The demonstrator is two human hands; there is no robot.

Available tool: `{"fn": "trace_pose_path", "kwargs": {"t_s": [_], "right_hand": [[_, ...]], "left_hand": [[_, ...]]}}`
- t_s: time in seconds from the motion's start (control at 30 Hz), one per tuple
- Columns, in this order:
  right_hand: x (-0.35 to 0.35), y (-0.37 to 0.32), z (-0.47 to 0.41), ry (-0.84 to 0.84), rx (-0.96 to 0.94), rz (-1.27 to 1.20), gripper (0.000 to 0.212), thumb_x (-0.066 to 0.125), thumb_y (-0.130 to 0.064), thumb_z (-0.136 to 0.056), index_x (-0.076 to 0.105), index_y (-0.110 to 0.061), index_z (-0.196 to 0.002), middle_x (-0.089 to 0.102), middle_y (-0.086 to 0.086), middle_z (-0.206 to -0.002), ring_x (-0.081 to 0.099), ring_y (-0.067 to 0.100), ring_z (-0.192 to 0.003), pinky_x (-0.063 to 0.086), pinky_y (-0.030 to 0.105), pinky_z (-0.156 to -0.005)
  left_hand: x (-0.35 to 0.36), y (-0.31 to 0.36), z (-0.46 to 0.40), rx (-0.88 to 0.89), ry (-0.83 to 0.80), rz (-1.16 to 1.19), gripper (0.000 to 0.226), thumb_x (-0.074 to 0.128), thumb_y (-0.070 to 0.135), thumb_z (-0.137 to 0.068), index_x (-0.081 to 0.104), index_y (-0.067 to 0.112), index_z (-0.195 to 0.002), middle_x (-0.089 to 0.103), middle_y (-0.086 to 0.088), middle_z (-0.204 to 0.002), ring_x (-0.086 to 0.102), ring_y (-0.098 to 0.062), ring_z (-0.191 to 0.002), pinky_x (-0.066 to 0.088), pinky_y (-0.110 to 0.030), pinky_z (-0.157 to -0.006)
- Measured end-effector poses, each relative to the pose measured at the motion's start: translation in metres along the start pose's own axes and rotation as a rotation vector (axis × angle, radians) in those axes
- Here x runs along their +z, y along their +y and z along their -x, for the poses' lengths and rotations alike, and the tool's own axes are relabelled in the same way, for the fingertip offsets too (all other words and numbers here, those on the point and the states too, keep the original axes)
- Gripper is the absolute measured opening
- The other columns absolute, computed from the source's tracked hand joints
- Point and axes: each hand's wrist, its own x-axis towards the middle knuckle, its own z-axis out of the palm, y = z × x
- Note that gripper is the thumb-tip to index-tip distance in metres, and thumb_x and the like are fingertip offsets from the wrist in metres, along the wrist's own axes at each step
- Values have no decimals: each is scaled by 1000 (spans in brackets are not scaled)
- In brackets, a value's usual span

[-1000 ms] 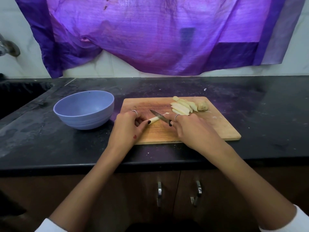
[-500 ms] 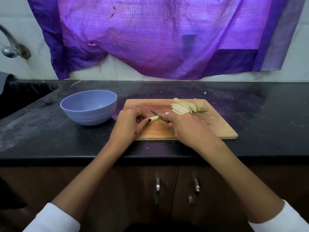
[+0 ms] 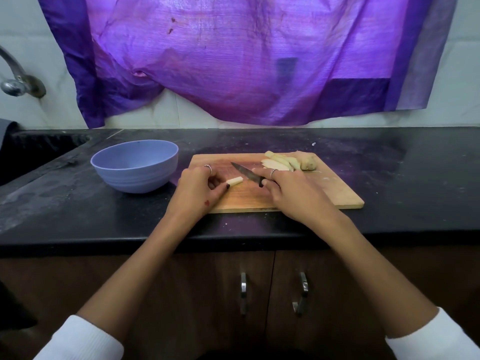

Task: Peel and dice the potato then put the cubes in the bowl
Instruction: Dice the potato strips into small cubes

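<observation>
A wooden cutting board [image 3: 298, 196] lies on the black counter. My left hand [image 3: 198, 189] pinches one pale potato stick [image 3: 235, 181] flat on the board's left part. My right hand [image 3: 294, 189] grips a small black-handled knife [image 3: 246, 173], its blade pointing up-left, lifted just right of the stick. A pile of cut potato sticks [image 3: 278, 162] lies at the board's far edge, with an unpeeled end piece [image 3: 308, 163] beside it. The blue bowl [image 3: 135, 166] stands left of the board; its inside looks empty.
A sink [image 3: 31, 152] with a tap [image 3: 15, 79] lies at the far left. A purple cloth [image 3: 233, 61] hangs on the tiled wall behind. The counter's front edge runs above brown cabinet doors with two metal handles [image 3: 272, 292].
The knife blade has come off the stick and sits further right and higher. The stick in my left hand looks shorter. The camera has tilted down slightly.
</observation>
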Motion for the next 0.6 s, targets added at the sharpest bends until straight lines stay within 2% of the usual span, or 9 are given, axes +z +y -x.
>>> {"fn": "trace_pose_path", "kwargs": {"t_s": [0.1, 0.23, 0.4, 0.5, 0.6], "right_hand": [[-2, 2, -1, -53, -20, -21, 37, 38, -34, -101, 46, -44, -135, 59, 4, -85, 52, 17, -66, 39, 31, -55], [-4, 2, -5, -86, -21, -17, 37, 38, -35, -100, 49, -44, -134, 59, 5, -82, 55, 20, -65, 47, 34, -61], [-7, -1, -8, -126, -27, -15, 36, 38, -31, -101, 49, -43, -133, 53, -3, -73, 53, 15, -60, 44, 31, -57], [-6, -3, -12, -149, -22, 4, 34, 39, -31, -101, 52, -38, -132, 54, -1, -81, 53, 15, -66, 43, 31, -59], [-6, -5, -10, -150, -46, 63, 37, 39, -32, -101, 46, -43, -135, 53, 0, -89, 49, 15, -67, 37, 29, -55]], "left_hand": [[1, 0, -1, 7, 4, -5, 9, 71, 25, -84, 72, 17, -88, 54, 17, -65, 53, 1, -63, 34, -8, -57], [0, 1, -2, 17, -6, -7, 10, 72, 26, -84, 71, 18, -89, 54, 18, -66, 54, 1, -64, 35, -7, -57], [0, 2, -3, 18, 1, -17, 10, 71, 26, -84, 71, 18, -90, 52, 19, -66, 53, 1, -63, 35, -8, -57], [1, 3, -2, 28, 9, -10, 9, 72, 25, -84, 72, 18, -90, 51, 21, -64, 53, 0, -62, 34, -7, -55], [1, 4, -1, 40, 16, -6, 8, 72, 24, -84, 72, 19, -90, 51, 22, -64, 53, 0, -61, 34, -7, -54]]}}
